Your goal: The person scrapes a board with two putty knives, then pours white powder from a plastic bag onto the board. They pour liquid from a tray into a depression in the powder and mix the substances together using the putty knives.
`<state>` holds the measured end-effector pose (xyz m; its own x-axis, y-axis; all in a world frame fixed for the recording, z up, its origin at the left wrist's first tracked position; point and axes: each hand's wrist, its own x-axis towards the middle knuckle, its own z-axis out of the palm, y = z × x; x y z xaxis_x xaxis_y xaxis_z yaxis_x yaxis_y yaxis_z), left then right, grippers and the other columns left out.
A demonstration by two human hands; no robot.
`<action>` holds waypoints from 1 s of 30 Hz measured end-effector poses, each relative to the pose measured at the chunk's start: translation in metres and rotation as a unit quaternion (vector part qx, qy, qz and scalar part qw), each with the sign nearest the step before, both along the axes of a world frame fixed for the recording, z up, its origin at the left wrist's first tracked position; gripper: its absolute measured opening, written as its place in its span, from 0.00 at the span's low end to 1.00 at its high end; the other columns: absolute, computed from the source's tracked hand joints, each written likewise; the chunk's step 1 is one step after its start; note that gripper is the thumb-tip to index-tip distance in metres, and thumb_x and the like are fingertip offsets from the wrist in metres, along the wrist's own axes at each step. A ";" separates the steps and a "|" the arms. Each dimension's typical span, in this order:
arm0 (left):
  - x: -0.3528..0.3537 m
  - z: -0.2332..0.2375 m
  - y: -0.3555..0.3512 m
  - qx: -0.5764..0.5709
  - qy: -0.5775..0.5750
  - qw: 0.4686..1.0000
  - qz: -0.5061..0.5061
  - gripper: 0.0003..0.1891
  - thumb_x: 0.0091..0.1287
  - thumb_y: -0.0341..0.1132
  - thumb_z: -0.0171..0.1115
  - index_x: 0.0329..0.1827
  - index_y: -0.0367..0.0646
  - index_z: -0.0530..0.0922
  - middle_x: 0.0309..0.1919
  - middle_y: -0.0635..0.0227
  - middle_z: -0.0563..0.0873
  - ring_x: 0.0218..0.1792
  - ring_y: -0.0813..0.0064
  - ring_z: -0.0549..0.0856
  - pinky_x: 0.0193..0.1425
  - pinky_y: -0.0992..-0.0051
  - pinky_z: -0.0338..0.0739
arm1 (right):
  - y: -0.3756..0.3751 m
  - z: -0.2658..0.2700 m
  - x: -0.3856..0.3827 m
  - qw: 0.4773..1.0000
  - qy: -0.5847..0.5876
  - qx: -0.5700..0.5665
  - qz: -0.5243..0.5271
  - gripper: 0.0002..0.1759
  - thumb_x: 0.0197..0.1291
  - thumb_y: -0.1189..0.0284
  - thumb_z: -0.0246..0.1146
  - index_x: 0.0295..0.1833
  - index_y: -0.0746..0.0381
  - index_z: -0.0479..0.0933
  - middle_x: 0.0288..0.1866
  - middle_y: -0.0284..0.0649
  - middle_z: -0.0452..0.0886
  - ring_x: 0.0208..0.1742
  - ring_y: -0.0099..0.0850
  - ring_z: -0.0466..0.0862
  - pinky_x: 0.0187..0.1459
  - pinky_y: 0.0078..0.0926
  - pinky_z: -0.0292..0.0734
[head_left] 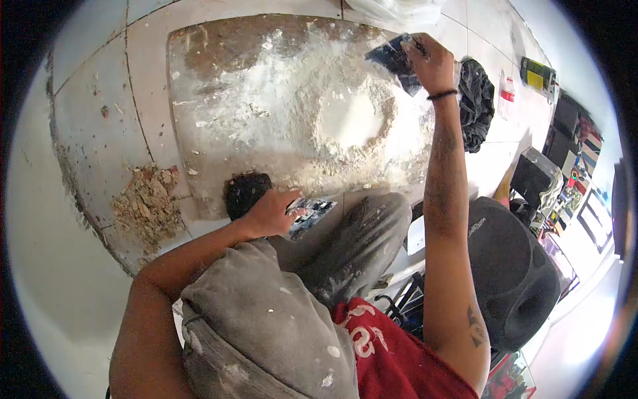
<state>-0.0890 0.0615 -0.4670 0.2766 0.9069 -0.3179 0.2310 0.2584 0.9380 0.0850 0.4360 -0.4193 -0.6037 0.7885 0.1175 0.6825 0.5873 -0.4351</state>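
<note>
A wooden board (219, 56) lies on the tiled floor, smeared with white powder. On it a ring of white powder (309, 113) surrounds a smooth white pool (353, 118). Above the board's far right corner, my right hand (433, 61) is closed on a dark flat scraper (393, 58). My left hand (271, 211), by my knee near the board's front edge, grips another flat scraper (314, 214) with a shiny, spotted blade. Just behind that hand is a dark round object (246, 193), whose kind I cannot make out.
Dry crumbled rubble (149, 206) is heaped left of the board. Black crumpled cloth (476, 106) and a clear bottle with a red label (507, 96) are on the right. A large black speaker (508, 266) stands beside my right arm. A whitish plastic bag (399, 10) lies beyond the board.
</note>
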 end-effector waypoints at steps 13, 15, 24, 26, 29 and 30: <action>-0.001 0.005 0.004 -0.021 -0.020 1.000 0.008 0.16 0.56 0.36 0.65 0.41 0.33 0.76 0.26 0.46 0.80 0.32 0.45 0.80 0.34 0.58 0.72 | 0.023 -0.052 -0.054 0.995 -0.034 -0.040 0.082 0.21 0.51 0.65 0.67 0.47 0.68 0.77 0.42 0.50 0.82 0.45 0.39 0.83 0.47 0.30 0.76; -0.002 0.005 0.005 -0.027 -0.015 1.000 -0.006 0.17 0.56 0.37 0.65 0.42 0.33 0.76 0.27 0.46 0.80 0.33 0.45 0.80 0.35 0.58 0.72 | 0.021 -0.057 -0.058 0.994 0.021 -0.060 0.084 0.21 0.50 0.67 0.67 0.47 0.69 0.77 0.43 0.51 0.82 0.45 0.39 0.83 0.47 0.30 0.76; -0.003 0.004 0.004 0.012 0.006 1.000 0.005 0.16 0.56 0.37 0.66 0.41 0.32 0.76 0.27 0.47 0.81 0.31 0.48 0.82 0.34 0.61 0.74 | -0.009 0.005 -0.057 0.983 -0.015 -0.077 0.169 0.14 0.51 0.76 0.62 0.45 0.65 0.77 0.36 0.48 0.82 0.39 0.38 0.84 0.40 0.27 0.76; -0.003 0.007 0.004 0.018 0.014 1.000 -0.001 0.17 0.57 0.37 0.65 0.41 0.31 0.76 0.26 0.47 0.81 0.30 0.49 0.82 0.33 0.62 0.74 | -0.006 0.004 -0.055 0.987 -0.005 -0.050 0.153 0.14 0.51 0.75 0.63 0.45 0.65 0.77 0.35 0.48 0.82 0.39 0.39 0.84 0.39 0.28 0.77; -0.004 0.008 0.007 0.011 -0.002 1.000 -0.007 0.16 0.57 0.36 0.65 0.41 0.32 0.76 0.26 0.48 0.81 0.29 0.49 0.82 0.33 0.62 0.73 | 0.008 -0.013 -0.054 0.987 -0.013 0.013 0.161 0.15 0.52 0.71 0.65 0.45 0.64 0.77 0.35 0.48 0.82 0.39 0.41 0.84 0.38 0.31 0.78; -0.003 0.008 0.008 0.006 -0.015 1.000 -0.009 0.16 0.57 0.36 0.65 0.41 0.32 0.76 0.25 0.48 0.81 0.28 0.49 0.81 0.33 0.61 0.73 | 0.007 -0.016 -0.064 0.986 -0.025 0.014 0.162 0.15 0.52 0.70 0.65 0.45 0.63 0.77 0.35 0.47 0.82 0.38 0.41 0.84 0.38 0.32 0.78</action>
